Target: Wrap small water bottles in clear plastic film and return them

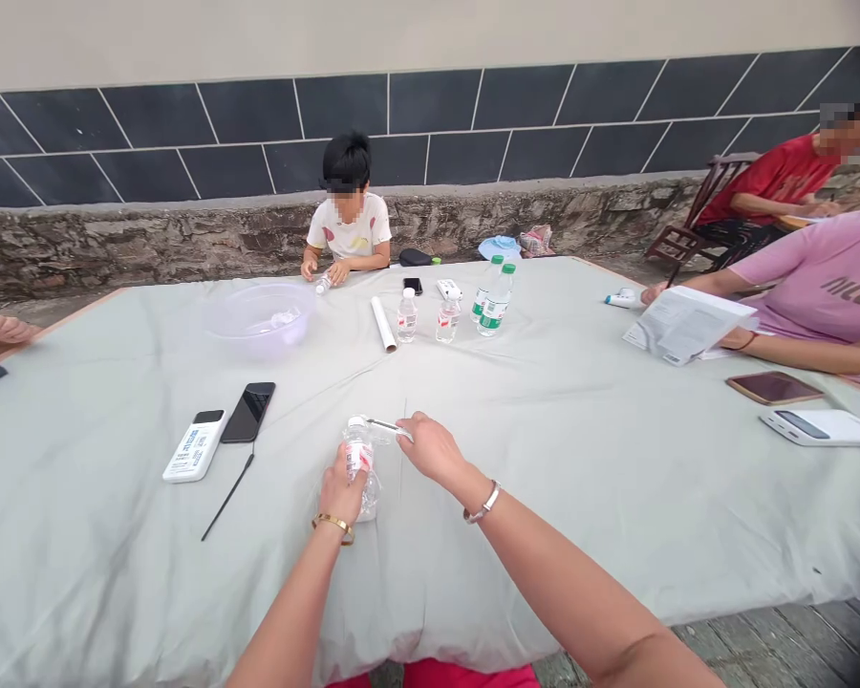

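Observation:
Near the front of the table, my left hand point(344, 487) is wrapped round a small clear water bottle point(359, 451) with a white cap and a red-and-white label. Clear crinkled plastic point(368, 497) shows just beside that hand, partly hidden by it. My right hand point(430, 447) grips a slim tool point(383, 426) with a dark thin tip and a pale handle; its exact kind is unclear. The tool's tip points left and reaches the bottle's neck, just under the cap. Whether it touches the plastic I cannot tell.
Left of my hands lie a white power bank point(195, 447) and a black phone point(249, 413) with a strap. Beyond are a purple basin point(258, 325), a white roll point(383, 325) and several bottles point(497, 301). People sit round the table; one holds a booklet point(688, 323).

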The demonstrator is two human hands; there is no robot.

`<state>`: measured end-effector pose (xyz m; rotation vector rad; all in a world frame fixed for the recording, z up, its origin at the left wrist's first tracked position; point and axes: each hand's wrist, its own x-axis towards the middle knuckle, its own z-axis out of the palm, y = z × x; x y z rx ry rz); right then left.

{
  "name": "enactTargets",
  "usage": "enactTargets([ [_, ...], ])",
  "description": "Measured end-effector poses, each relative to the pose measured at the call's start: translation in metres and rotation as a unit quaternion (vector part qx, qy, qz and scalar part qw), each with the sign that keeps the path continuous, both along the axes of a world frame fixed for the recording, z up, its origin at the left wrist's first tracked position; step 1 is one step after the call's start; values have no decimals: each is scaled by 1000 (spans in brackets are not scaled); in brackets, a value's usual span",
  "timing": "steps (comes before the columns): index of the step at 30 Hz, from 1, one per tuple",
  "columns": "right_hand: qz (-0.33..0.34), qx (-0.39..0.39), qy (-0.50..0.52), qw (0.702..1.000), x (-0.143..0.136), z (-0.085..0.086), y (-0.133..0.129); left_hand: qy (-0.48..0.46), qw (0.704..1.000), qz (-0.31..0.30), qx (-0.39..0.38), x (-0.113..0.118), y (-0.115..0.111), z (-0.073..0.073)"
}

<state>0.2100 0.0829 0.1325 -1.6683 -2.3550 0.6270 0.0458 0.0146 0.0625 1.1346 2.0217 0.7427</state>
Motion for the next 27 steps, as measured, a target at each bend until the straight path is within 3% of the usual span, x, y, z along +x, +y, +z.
enactTargets([
  [2, 28, -16, 21, 999, 17, 5, -20, -5, 1000, -3, 4, -2, -1, -2],
  [4, 109, -69, 65, 990, 41, 10, -42, -12, 1000, 3, 19, -4, -1, -6],
  [6, 223, -157, 116, 955, 63, 12, -55, -16, 999, 7, 34, -5, 0, -10],
  [8, 266, -219, 158, 925, 79, 6, -56, -12, 1000, -2, 28, -7, 0, -13],
  [10, 165, -189, 184, 950, 88, -12, -44, 2, 1000, -16, 10, -8, 1, -14],
  [12, -32, -87, 161, 983, 90, -37, -25, 20, 999, -29, -14, -8, 2, -12],
  [13, -118, -37, 126, 984, 89, -51, -14, 31, 998, -36, -28, -8, 2, -10],
  [15, -209, 28, 43, 977, 87, -74, 3, 55, 996, -53, -54, -7, 2, -7],
  [17, -215, 65, -21, 974, 81, -87, 11, 76, 993, -66, -68, -5, 2, -5],
  [19, -198, 99, -44, 974, 69, -87, 8, 88, 991, -70, -66, -1, 1, -3],
  [22, -155, 102, 28, 982, 36, -77, -11, 94, 992, -60, -54, 6, -1, -1],
  [25, -87, -55, 171, 980, -5, -73, -33, 94, 993, -42, -51, 9, -2, -1],
  [27, -90, -122, 225, 962, -26, -77, -41, 91, 994, -37, -50, 6, -2, -1],
])
